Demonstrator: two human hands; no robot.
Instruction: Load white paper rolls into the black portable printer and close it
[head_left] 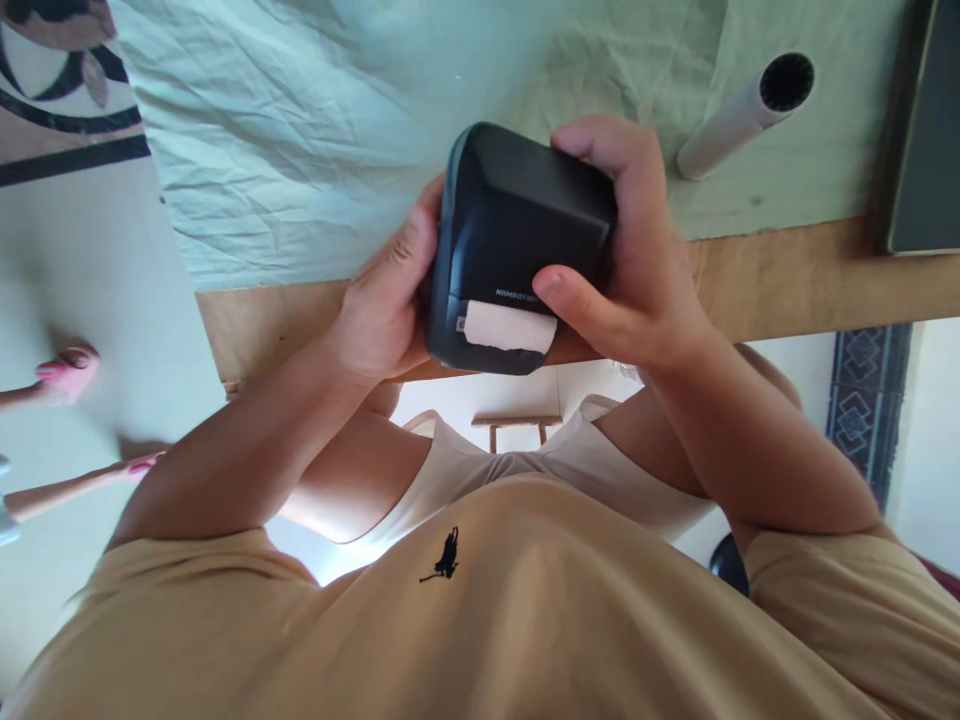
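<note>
Left hand (382, 300) wraps the left side of the black label printer (517, 245), palm on the casing, fingers mostly hidden behind it. Right hand (622, 250) clamps the right side, fingers over the top corner, thumb lying across the front just above the paper slot. Both hands closed on the printer, held in the air over the near edge of the counter (787, 275), just above the lap.

To do this well, I'd judge: keep the left hand as the anchor, press w/ the right thumb only, don't crush the paper strip (510, 327) poking out of the slot.

Printer: matte black plastic, boxy w/ rounded corners, bevelled top, small white lettering on the front. Paper strip pale, smooth, flat.

Outward: counter is bare light wood at the edge, covered further back by a wrinkled pale green cloth (315, 130). White plastic tube (739, 115), hollow, dark open end, lies on the cloth right of the hands. Dark flat item at the far right edge, can't tell what. Tan shirt (487, 620), soft knit, small black logo.
</note>
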